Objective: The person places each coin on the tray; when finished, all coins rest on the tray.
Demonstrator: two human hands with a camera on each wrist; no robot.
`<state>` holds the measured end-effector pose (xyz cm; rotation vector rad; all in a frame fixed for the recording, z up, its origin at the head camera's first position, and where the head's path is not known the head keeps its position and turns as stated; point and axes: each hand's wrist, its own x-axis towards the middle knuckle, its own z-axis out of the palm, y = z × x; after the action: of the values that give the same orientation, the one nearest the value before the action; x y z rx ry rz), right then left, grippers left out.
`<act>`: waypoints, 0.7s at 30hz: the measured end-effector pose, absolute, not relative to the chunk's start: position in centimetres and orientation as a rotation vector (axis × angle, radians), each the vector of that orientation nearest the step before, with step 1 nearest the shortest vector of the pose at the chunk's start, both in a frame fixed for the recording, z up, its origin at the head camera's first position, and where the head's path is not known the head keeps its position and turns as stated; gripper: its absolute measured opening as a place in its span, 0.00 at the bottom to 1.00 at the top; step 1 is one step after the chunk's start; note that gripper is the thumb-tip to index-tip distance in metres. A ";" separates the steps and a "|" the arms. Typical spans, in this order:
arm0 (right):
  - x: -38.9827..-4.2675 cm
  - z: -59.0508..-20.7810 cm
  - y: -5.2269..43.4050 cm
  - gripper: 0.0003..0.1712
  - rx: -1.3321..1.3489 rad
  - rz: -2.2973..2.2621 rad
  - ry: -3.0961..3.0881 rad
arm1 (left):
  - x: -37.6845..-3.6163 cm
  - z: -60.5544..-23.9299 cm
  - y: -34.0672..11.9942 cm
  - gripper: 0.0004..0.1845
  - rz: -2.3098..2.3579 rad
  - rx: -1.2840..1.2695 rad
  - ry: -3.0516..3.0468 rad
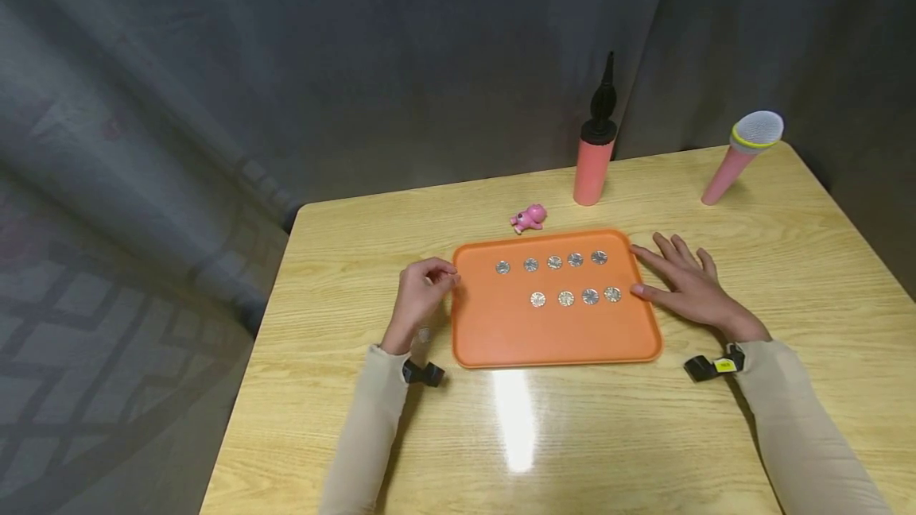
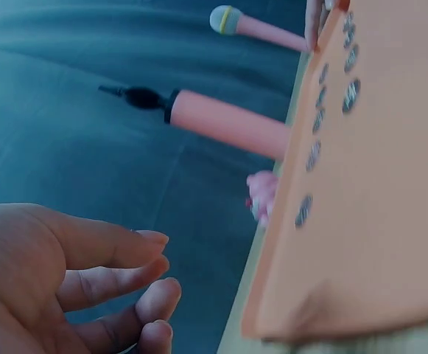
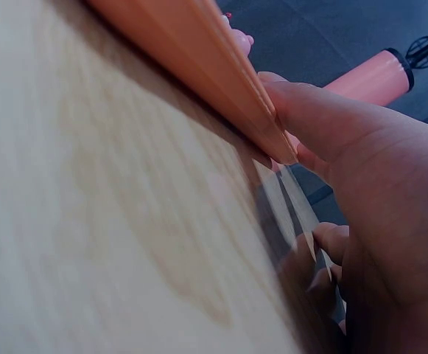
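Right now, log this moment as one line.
left hand: curled, empty, beside tray | right hand: flat, touching tray edge | coins: nine, two rows

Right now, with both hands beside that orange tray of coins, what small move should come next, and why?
Probably the left hand reaches into the tray to fill the second row: the far row holds five coins, the near row four, with a gap at its left end.

No readable text, label or number anywhere.
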<state>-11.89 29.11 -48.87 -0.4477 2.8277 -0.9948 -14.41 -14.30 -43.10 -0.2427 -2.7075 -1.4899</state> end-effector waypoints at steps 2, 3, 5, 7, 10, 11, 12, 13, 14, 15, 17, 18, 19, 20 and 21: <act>-11.9 -48.9 29.1 0.43 -0.446 -0.991 2.829 | -14.2 -43.3 -15.3 0.02 -1.497 -0.201 -2.713; -11.9 -48.9 29.1 0.43 -0.445 -0.991 2.828 | -14.1 -43.5 -15.7 0.02 -1.495 -0.179 -2.718; -11.9 -48.9 29.1 0.43 -0.442 -0.992 2.827 | -13.8 -43.6 -16.6 0.02 -1.493 -0.144 -2.730; -11.9 -48.9 29.1 0.43 -0.441 -0.993 2.825 | -13.5 -43.9 -17.5 0.02 -1.492 -0.111 -2.749; -11.9 -48.9 29.1 0.43 -0.441 -0.995 2.824 | -13.1 -44.5 -18.6 0.03 -1.484 -0.070 -2.789; -11.9 -48.9 29.1 0.43 -0.441 -0.996 2.823 | -13.0 -44.7 -18.9 0.03 -1.484 -0.052 -2.802; -11.9 -48.9 29.2 0.43 -0.441 -0.996 2.823 | -12.9 -44.9 -19.2 0.03 -1.480 -0.037 -2.816; -11.9 -48.9 29.1 0.43 -0.441 -0.995 2.824 | -12.8 -45.0 -19.5 0.04 -1.481 -0.023 -2.829; -11.9 -48.8 29.1 0.43 -0.441 -0.994 2.825 | -12.7 -45.2 -19.8 0.04 -1.482 -0.009 -2.840; -11.9 -48.8 29.1 0.43 -0.441 -0.992 2.826 | -12.6 -45.3 -20.1 0.05 -1.486 0.003 -2.846; -11.8 -48.8 29.1 0.43 -0.441 -0.993 2.826 | -12.3 -45.6 -20.7 0.05 -1.488 0.020 -2.861; -11.8 -48.8 29.1 0.43 -0.440 -0.992 2.827 | -12.2 -45.7 -21.0 0.05 -1.491 0.027 -2.866; -11.8 -48.7 29.1 0.43 -0.441 -0.992 2.827 | -12.1 -45.9 -21.3 0.05 -1.492 0.036 -2.873; -11.8 -48.7 29.1 0.43 -0.441 -0.992 2.826 | -12.0 -46.0 -21.6 0.06 -1.489 0.043 -2.882; -11.8 -48.7 29.1 0.43 -0.440 -0.993 2.826 | -11.9 -46.1 -21.8 0.06 -1.491 0.050 -2.889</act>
<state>-11.80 29.11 -48.72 -0.4401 2.8256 -0.9927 -11.88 -21.84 -46.12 0.0504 -2.8890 -1.4907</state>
